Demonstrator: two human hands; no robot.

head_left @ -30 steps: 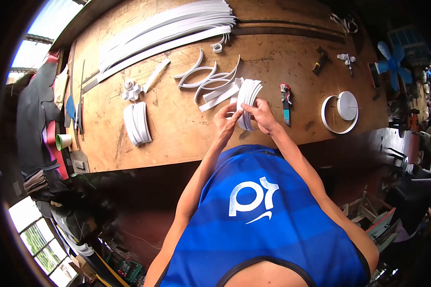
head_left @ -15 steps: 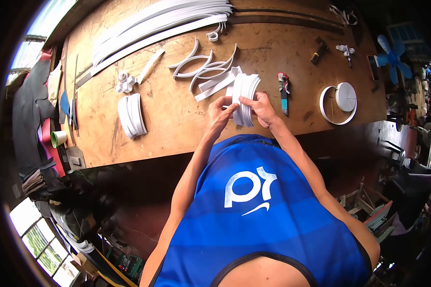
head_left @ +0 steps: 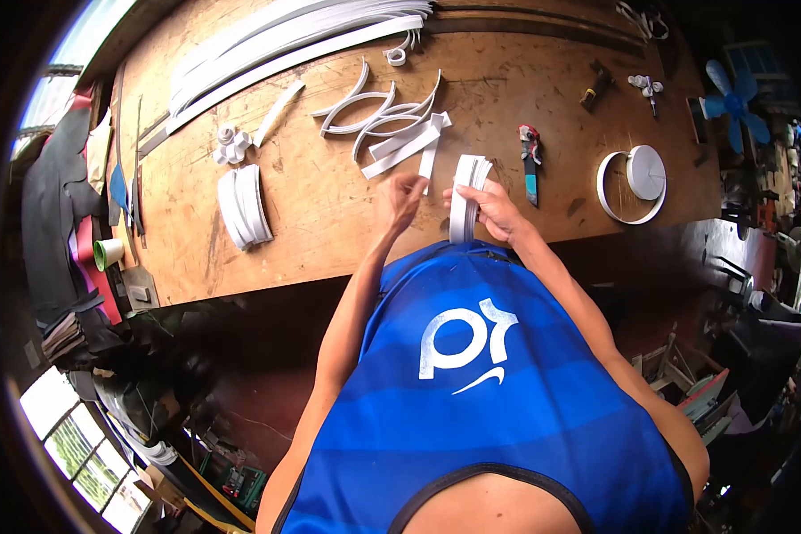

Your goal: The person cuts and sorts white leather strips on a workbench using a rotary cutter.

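My right hand (head_left: 494, 209) grips a stack of white strips (head_left: 465, 200) upright at the table's near edge, thumb across its front. To the left, my left hand (head_left: 404, 203) is closed at the lower end of a single white strip (head_left: 430, 160), which leans up toward loose flat strips (head_left: 399, 147). Motion blurs its fingers slightly. Beyond lie curved white strips (head_left: 365, 111). Another bundle of short white strips (head_left: 245, 207) rests on the left of the table, below some small white rolls (head_left: 230, 143).
Long white strips (head_left: 285, 55) lie along the back of the wooden table (head_left: 329, 240). A red and teal cutter (head_left: 530, 165) is right of my hands, with a dark tool (head_left: 596, 86), a white roll (head_left: 645, 173) and a blue fan (head_left: 735, 105) farther right.
My left hand has left the stack and moved left, now with a single strip. My right hand has turned the stack narrower side up and holds it slightly nearer my body.
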